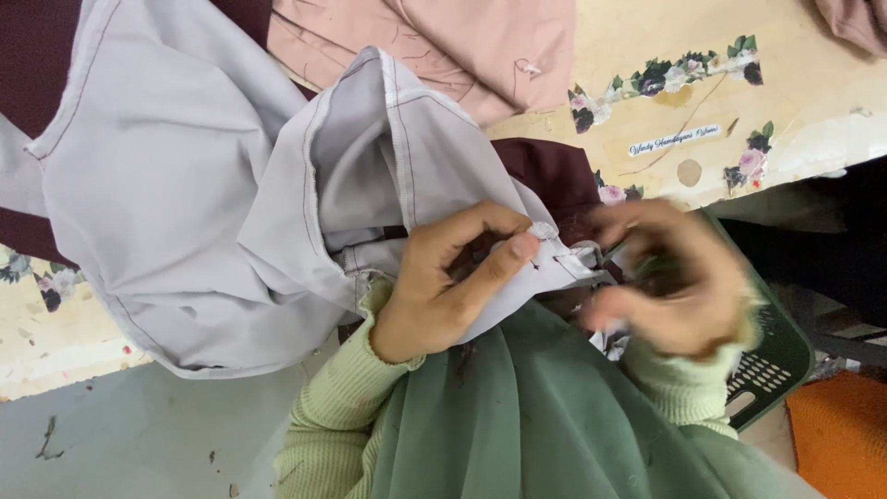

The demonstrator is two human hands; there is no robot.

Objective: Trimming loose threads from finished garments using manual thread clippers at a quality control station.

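A worn cream worktable with a floral printed strip fills the background, piled at the top with a pink cloth and a dark maroon cloth. Across it, bunched toward the person, lies a pale grey garment with stitched seams showing.

The left hand is closed on a fold of that garment, thumb and forefinger pinched tight at a small white tab on its edge, seemingly to keep the seam taut and turned up toward the eye. The right hand is blurred with motion just beside that pinch; its fingers are curled inward, but whether they grip anything (a thread or small tool, perhaps) I cannot tell.

Both wrists wear light green ribbed sleeves, with sage green fabric draped below. Room is tight: the 2 hands nearly touch, a green plastic basket sits by the right wrist, and the table edge runs close behind. Open floor lies lower left.
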